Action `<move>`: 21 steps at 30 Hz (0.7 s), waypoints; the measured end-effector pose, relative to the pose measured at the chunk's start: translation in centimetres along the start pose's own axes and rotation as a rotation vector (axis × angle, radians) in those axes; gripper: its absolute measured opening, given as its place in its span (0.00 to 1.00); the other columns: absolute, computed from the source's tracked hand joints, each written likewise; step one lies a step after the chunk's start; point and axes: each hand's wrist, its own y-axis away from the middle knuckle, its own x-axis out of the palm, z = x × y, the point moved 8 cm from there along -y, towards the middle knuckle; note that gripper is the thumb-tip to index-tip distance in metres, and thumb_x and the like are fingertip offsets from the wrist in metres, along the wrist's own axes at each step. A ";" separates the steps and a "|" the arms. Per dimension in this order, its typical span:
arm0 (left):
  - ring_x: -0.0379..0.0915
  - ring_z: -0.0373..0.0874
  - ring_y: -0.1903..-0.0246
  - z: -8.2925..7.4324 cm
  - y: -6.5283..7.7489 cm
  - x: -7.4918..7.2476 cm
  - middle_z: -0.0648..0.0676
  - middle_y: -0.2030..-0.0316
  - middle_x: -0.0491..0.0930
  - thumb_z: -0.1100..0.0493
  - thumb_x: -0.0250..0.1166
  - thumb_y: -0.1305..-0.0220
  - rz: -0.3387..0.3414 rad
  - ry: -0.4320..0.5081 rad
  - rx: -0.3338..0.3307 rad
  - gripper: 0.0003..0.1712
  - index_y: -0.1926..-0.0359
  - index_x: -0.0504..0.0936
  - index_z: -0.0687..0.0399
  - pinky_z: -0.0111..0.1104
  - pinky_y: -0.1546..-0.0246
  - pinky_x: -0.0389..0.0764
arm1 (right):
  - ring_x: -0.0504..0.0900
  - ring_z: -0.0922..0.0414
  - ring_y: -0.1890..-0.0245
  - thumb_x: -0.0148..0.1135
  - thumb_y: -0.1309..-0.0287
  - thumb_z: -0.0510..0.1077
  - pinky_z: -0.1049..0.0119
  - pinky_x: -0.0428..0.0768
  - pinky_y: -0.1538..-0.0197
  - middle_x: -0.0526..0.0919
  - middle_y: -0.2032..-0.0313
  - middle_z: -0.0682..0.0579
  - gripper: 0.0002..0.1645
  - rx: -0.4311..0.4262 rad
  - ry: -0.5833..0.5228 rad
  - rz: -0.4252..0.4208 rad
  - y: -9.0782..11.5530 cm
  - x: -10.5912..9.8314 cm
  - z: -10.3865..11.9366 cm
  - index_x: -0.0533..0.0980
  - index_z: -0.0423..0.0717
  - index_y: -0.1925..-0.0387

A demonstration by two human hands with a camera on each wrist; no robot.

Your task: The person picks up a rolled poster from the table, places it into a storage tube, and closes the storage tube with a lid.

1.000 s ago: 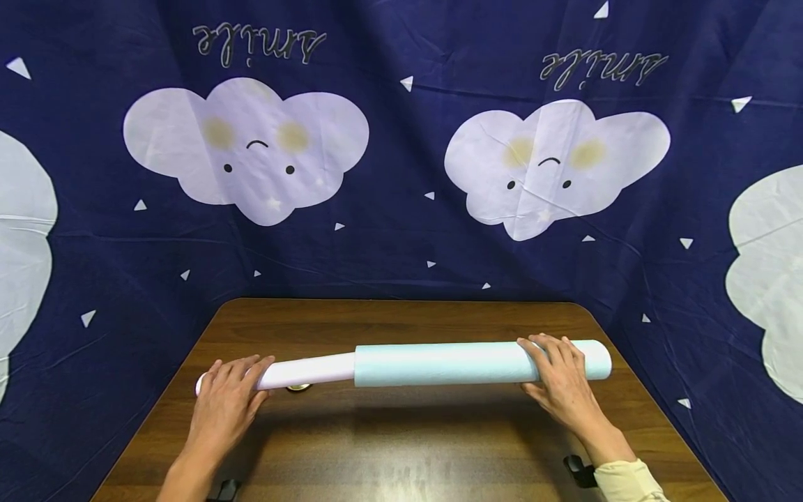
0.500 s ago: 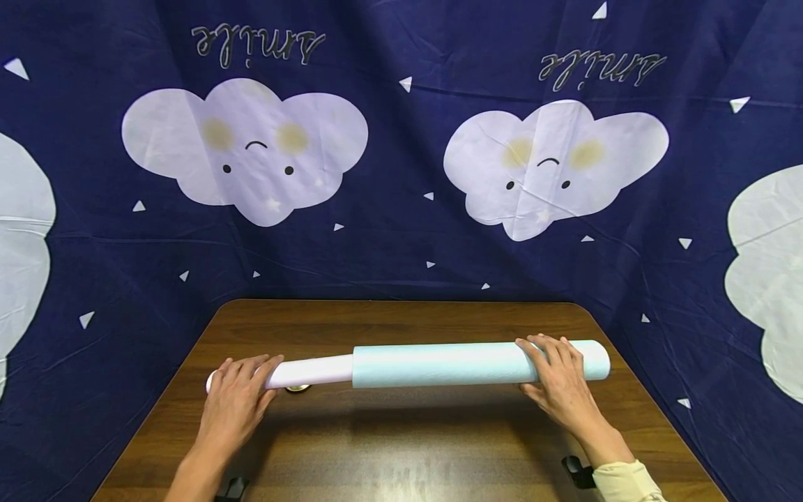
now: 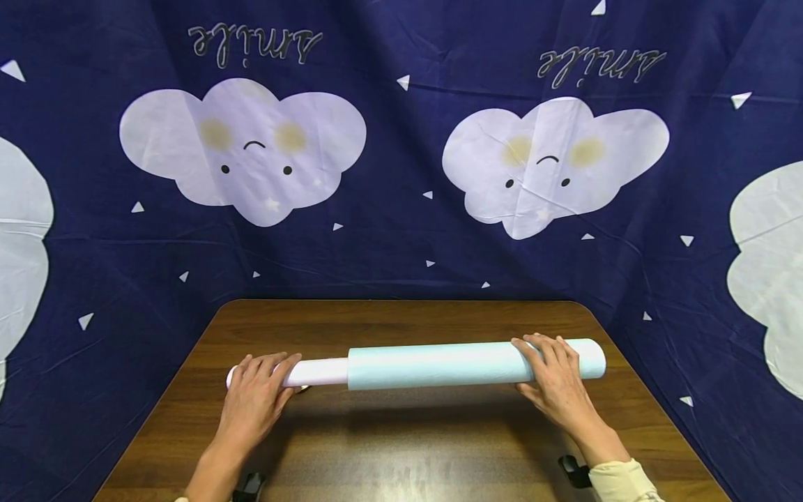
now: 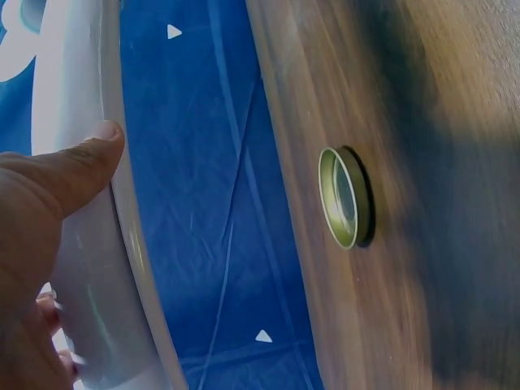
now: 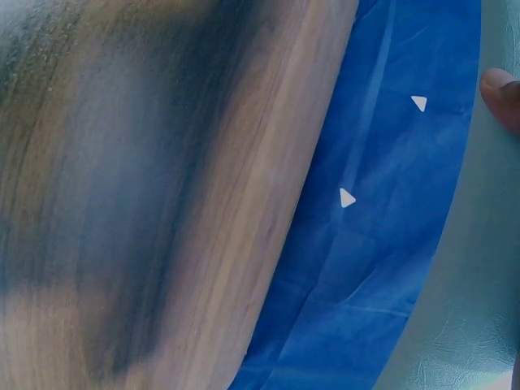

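Note:
My left hand (image 3: 254, 401) grips a whitish rolled-up sheet (image 3: 323, 371) near its outer end, thumb below and fingers over the top. A lengthwise overlapping edge on the roll shows in the left wrist view. The roll's other end sits inside the open left mouth of a light blue tube (image 3: 433, 364). Round the tube, near its closed-looking right end, curls my right hand (image 3: 558, 383). Both pieces are held level above the table, nearly in line. In the left wrist view a round gold-rimmed metal lid (image 4: 359, 203) lies on the table.
The brown wood-grain table (image 3: 401, 446) stretches under both hands, its far edge meeting a dark blue curtain (image 3: 401, 258) printed with clouds. Small black wrist devices show below each hand.
My left hand has moved to the right with the roll, so less of the roll sticks out of the tube. The right hand and tube have shifted very slightly left.

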 end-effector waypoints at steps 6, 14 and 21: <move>0.77 0.57 0.56 -0.7 -0.2 0.3 0.58 0.56 0.81 0.57 0.78 0.66 -0.008 -0.005 0.030 0.37 0.48 0.78 0.49 0.57 0.48 0.70 | 0.69 0.41 0.43 0.83 0.83 0.42 0.41 0.59 0.40 0.74 0.46 0.41 0.56 0.008 0.002 0.007 0.1 0.1 0.0 0.71 0.46 0.41; 0.77 0.57 0.55 -1.4 -0.5 1.0 0.58 0.56 0.81 0.58 0.80 0.68 0.025 -0.017 0.041 0.39 0.47 0.78 0.48 0.56 0.48 0.71 | 0.68 0.41 0.43 0.83 0.83 0.43 0.41 0.59 0.40 0.74 0.46 0.40 0.56 0.007 0.000 0.009 0.2 0.2 0.1 0.71 0.46 0.41; 0.78 0.56 0.55 -2.3 -0.9 1.5 0.57 0.56 0.82 0.56 0.80 0.68 0.039 -0.031 0.056 0.39 0.47 0.78 0.47 0.54 0.49 0.72 | 0.68 0.41 0.42 0.83 0.82 0.44 0.41 0.59 0.40 0.74 0.46 0.40 0.56 0.006 -0.004 0.017 0.3 0.4 0.3 0.71 0.46 0.40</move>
